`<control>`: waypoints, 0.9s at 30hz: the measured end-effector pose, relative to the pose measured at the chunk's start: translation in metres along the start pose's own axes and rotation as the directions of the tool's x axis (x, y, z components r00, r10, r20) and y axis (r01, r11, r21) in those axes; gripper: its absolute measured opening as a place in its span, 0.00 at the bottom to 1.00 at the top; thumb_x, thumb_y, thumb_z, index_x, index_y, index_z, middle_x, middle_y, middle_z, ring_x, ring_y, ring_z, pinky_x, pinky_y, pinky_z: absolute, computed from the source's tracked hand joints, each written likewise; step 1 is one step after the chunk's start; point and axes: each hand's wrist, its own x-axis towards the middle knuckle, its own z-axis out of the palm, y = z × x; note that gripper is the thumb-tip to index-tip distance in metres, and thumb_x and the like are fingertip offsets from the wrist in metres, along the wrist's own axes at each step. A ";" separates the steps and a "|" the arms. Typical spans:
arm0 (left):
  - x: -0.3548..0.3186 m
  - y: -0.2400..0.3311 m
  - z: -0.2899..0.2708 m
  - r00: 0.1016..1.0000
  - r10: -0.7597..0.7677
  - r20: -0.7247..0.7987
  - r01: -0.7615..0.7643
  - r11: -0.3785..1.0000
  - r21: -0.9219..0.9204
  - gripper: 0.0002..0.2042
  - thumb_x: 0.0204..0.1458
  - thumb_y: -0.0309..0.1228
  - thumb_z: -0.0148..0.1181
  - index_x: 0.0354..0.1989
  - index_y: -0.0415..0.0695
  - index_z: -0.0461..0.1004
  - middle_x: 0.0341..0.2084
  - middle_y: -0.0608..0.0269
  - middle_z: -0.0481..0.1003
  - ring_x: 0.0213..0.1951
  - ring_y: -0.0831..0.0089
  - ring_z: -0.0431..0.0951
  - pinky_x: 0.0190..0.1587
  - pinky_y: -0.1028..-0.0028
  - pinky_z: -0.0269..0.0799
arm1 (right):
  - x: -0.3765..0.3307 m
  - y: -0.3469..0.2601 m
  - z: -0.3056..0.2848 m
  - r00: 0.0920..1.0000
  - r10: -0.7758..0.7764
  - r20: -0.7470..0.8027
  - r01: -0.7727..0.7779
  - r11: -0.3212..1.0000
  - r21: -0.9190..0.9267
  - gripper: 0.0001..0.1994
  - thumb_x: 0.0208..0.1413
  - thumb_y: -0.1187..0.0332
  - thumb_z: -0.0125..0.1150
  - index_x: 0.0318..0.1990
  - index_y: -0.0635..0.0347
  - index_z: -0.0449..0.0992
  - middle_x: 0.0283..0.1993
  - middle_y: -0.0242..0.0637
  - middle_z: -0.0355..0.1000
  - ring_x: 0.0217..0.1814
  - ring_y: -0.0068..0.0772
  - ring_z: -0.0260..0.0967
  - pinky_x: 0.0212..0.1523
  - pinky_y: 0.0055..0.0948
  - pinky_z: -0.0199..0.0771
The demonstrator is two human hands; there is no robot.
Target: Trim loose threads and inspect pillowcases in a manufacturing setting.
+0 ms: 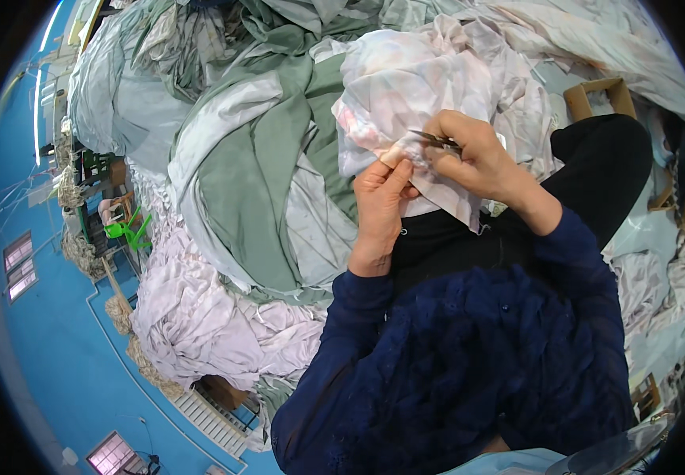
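Note:
A pale fabric (406, 87) with soft pink and bluish patches lies over my lap and the heap in front of me. My left hand (379, 212) pinches a gathered bit of it between thumb and fingers. Just to the right, my right hand (475, 157) is closed around a pair of small dark thread snips (434, 139). Their pointed tip lies over the fabric, slightly above the pinched spot. Whether the blades touch the cloth I cannot tell. One corner of the fabric hangs down below my right hand.
Green and white cloth (259, 190) is heaped to the left, with pale lilac cloth (200, 305) nearer me. A cardboard box (602, 99) stands at the far right, beyond my bent knee (608, 150). On the left are a bright green plastic object (130, 229) and a blue floor (65, 348).

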 end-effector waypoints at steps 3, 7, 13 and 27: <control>-0.001 -0.003 -0.004 1.000 0.001 0.021 -0.001 1.000 -0.003 0.09 0.58 0.26 0.58 0.44 0.37 0.77 0.27 0.71 0.75 0.25 0.86 0.71 0.25 0.86 0.69 | 0.000 0.000 0.012 0.987 0.159 0.035 -0.163 0.963 0.213 0.05 0.49 0.75 0.56 0.30 0.65 0.66 0.20 0.33 0.63 0.21 0.23 0.58 0.24 0.27 0.59; 0.000 -0.006 -0.005 1.000 -0.014 0.012 0.014 1.000 -0.009 0.10 0.57 0.27 0.58 0.45 0.37 0.77 0.28 0.70 0.76 0.24 0.86 0.71 0.26 0.86 0.69 | -0.003 0.015 0.010 0.990 0.139 0.023 -0.140 0.989 0.056 0.06 0.51 0.77 0.56 0.32 0.63 0.63 0.20 0.36 0.62 0.20 0.26 0.60 0.22 0.29 0.59; -0.001 -0.004 -0.008 1.000 -0.019 0.001 0.019 0.999 -0.028 0.10 0.56 0.27 0.60 0.45 0.37 0.77 0.29 0.70 0.77 0.24 0.86 0.72 0.27 0.85 0.70 | -0.014 0.016 -0.036 0.978 0.033 0.205 0.035 0.947 -0.319 0.09 0.45 0.80 0.55 0.33 0.63 0.63 0.21 0.45 0.61 0.22 0.46 0.64 0.24 0.37 0.61; 0.002 -0.004 -0.005 0.998 -0.065 0.001 0.065 0.995 -0.081 0.07 0.57 0.27 0.60 0.40 0.38 0.77 0.26 0.72 0.75 0.24 0.86 0.72 0.26 0.84 0.72 | -0.025 0.040 -0.138 0.902 0.031 0.431 0.354 0.521 -0.777 0.07 0.47 0.77 0.50 0.32 0.62 0.59 0.25 0.45 0.63 0.29 0.53 0.67 0.27 0.44 0.64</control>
